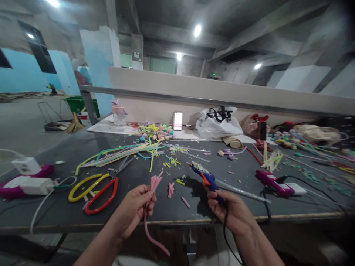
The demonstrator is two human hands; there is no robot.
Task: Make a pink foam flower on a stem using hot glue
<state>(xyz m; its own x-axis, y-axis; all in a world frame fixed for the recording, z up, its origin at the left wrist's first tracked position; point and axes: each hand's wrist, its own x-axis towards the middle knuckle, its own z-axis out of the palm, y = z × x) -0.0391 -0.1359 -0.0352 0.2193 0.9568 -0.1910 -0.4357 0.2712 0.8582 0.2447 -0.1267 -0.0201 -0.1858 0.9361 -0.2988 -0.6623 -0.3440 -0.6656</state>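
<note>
My left hand (pixel 140 201) pinches a pink strip flower (pixel 155 183), its short petals fanned out on top and a long pink stem (pixel 152 238) hanging below the table edge. In my right hand (pixel 226 207) is a blue hot glue gun (pixel 212 181) with an orange trigger; its nozzle points up and left, apart from the flower, and a black cord runs down from it. Between the hands, short pink pieces (pixel 171 190) and a single pink piece (pixel 185 202) lie on the dark table. A clear glue stick (pixel 244 191) lies behind the right hand.
Scissors with yellow and red handles (pixel 101 192) lie at left, near a purple power strip (pixel 16 184) with white plugs. Another purple strip (pixel 277 183) sits right. Behind are colourful stems (pixel 119 153), a flower pile (pixel 156 131), a bottle (pixel 119 116), a phone (pixel 178 121) and a white bag (pixel 217 123).
</note>
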